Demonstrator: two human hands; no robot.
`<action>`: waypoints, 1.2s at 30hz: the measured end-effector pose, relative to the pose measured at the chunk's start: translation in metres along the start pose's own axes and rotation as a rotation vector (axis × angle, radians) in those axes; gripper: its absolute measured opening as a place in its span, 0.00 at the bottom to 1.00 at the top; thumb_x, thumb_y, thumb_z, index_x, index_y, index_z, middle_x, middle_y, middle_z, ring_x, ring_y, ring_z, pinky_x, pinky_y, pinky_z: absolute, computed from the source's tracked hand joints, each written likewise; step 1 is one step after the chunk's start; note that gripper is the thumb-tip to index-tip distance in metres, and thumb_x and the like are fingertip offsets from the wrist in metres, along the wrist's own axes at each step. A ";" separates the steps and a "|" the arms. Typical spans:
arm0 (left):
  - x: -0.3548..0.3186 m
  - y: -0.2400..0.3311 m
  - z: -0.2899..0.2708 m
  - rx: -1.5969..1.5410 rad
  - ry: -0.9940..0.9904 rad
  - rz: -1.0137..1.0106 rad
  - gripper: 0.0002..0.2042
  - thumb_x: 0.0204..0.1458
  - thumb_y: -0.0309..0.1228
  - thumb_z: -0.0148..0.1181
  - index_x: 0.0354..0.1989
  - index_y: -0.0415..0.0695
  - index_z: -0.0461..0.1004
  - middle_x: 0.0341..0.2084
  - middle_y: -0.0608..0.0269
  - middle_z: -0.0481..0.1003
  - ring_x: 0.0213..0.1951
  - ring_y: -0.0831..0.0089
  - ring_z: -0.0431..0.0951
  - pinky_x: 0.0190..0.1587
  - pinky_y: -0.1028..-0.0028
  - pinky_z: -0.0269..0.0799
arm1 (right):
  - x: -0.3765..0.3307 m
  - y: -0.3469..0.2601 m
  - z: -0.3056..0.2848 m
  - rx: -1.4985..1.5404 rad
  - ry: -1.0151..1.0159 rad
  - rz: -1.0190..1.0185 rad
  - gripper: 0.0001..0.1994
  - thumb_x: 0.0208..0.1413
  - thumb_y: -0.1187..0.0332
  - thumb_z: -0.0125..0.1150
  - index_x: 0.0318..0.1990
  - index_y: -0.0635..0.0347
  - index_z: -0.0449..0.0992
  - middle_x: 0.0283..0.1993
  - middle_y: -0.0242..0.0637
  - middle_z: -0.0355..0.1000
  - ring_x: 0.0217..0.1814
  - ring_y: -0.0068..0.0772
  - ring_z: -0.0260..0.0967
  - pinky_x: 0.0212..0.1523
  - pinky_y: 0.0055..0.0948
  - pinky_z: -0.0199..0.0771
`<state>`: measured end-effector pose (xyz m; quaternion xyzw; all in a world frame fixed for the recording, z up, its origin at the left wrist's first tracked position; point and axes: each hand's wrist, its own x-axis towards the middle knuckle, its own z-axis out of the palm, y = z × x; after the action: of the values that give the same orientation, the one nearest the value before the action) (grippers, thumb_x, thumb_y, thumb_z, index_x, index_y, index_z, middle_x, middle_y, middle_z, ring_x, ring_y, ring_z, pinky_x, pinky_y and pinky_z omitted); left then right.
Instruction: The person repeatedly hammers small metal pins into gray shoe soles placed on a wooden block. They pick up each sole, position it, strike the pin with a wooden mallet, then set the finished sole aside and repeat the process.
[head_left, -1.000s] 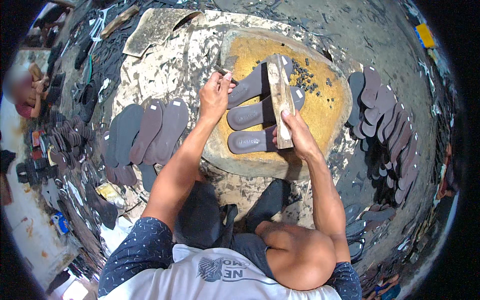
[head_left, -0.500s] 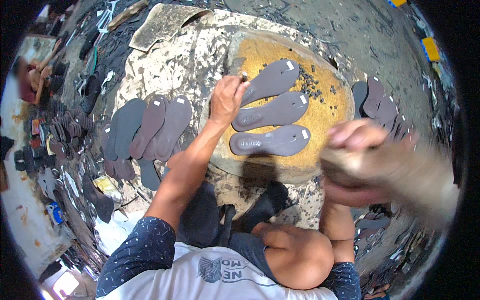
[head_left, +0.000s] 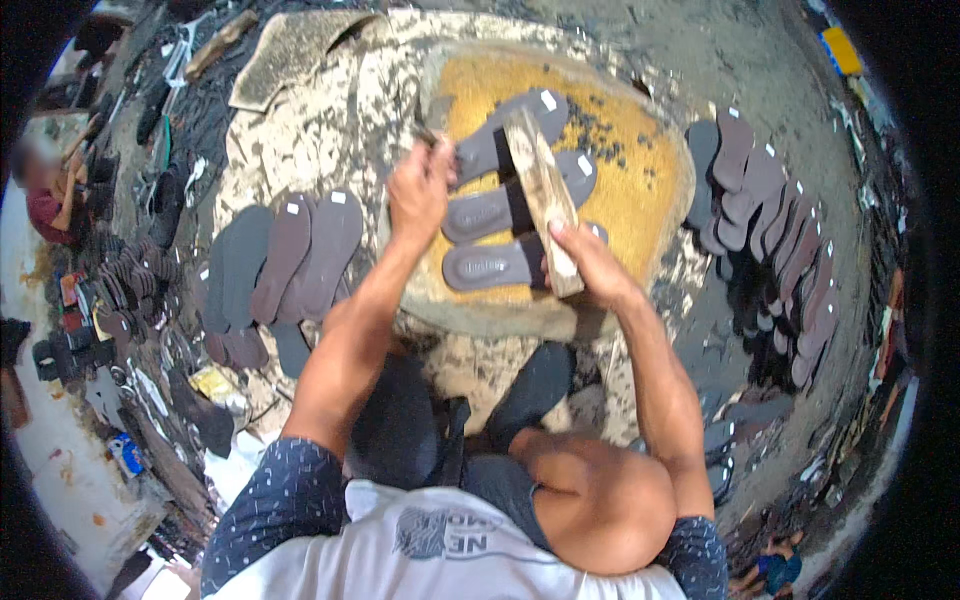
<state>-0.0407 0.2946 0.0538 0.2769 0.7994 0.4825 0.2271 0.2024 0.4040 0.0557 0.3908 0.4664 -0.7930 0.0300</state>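
**Wooden block laid across three soles on the yellow stone**

The right hand [head_left: 590, 262] has its fingers clamped on the near end of a long wooden block [head_left: 540, 195]. The block's long axis runs away from the person, slightly leftward, and crosses all three grey sandal soles [head_left: 495, 212] that lie side by side on the round yellow-stained worktop [head_left: 640, 190]. The soles' own long axes run left to right, so the block sits nearly square across them, touching or just above them; which cannot be told.

The left hand [head_left: 420, 190] is at the heel ends of the soles, at the worktop's left rim, fingers together around a small dark tool that is too small to name. The left hand is nearer the soles' ends, the right nearer their middles.

No container shows. More soles lie on the floor: a row of brown soles [head_left: 290, 255] to the left and a stack of soles [head_left: 770, 215] to the right.
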 end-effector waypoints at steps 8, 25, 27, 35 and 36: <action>0.001 -0.018 0.010 0.061 0.044 0.224 0.09 0.64 0.32 0.60 0.44 0.39 0.79 0.30 0.57 0.81 0.33 0.73 0.83 0.36 0.72 0.76 | -0.004 -0.013 0.009 -0.015 0.057 -0.058 0.21 0.68 0.47 0.53 0.48 0.58 0.67 0.30 0.36 0.74 0.26 0.28 0.74 0.27 0.29 0.77; 0.005 -0.053 0.015 0.400 0.031 0.699 0.16 0.46 0.17 0.58 0.45 0.40 0.78 0.39 0.53 0.77 0.44 0.52 0.76 0.48 0.60 0.74 | -0.022 -0.057 0.034 -0.574 0.008 -0.129 0.28 0.68 0.50 0.55 0.60 0.70 0.70 0.53 0.45 0.76 0.54 0.34 0.72 0.57 0.35 0.71; 0.000 -0.071 0.007 0.680 -0.012 0.492 0.12 0.49 0.20 0.60 0.44 0.40 0.78 0.38 0.50 0.77 0.44 0.51 0.76 0.47 0.58 0.74 | -0.017 -0.060 0.028 -0.288 -0.123 -0.131 0.26 0.68 0.50 0.54 0.59 0.67 0.70 0.49 0.40 0.75 0.48 0.29 0.71 0.51 0.32 0.72; -0.010 -0.003 0.004 -0.102 0.074 0.076 0.15 0.68 0.39 0.55 0.43 0.36 0.76 0.29 0.61 0.78 0.32 0.75 0.82 0.36 0.75 0.77 | -0.006 -0.011 -0.002 0.089 0.000 0.060 0.27 0.65 0.41 0.54 0.52 0.60 0.70 0.31 0.36 0.75 0.27 0.31 0.75 0.27 0.32 0.77; -0.009 -0.004 0.010 -0.140 0.032 0.073 0.15 0.68 0.39 0.55 0.44 0.36 0.76 0.30 0.60 0.79 0.33 0.74 0.82 0.36 0.75 0.78 | -0.014 -0.013 0.000 0.118 0.003 0.087 0.28 0.65 0.41 0.54 0.53 0.60 0.70 0.31 0.36 0.75 0.27 0.30 0.75 0.27 0.32 0.77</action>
<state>-0.0287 0.2939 0.0467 0.2817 0.7564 0.5495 0.2155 0.2065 0.4065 0.0743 0.4130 0.4013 -0.8165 0.0406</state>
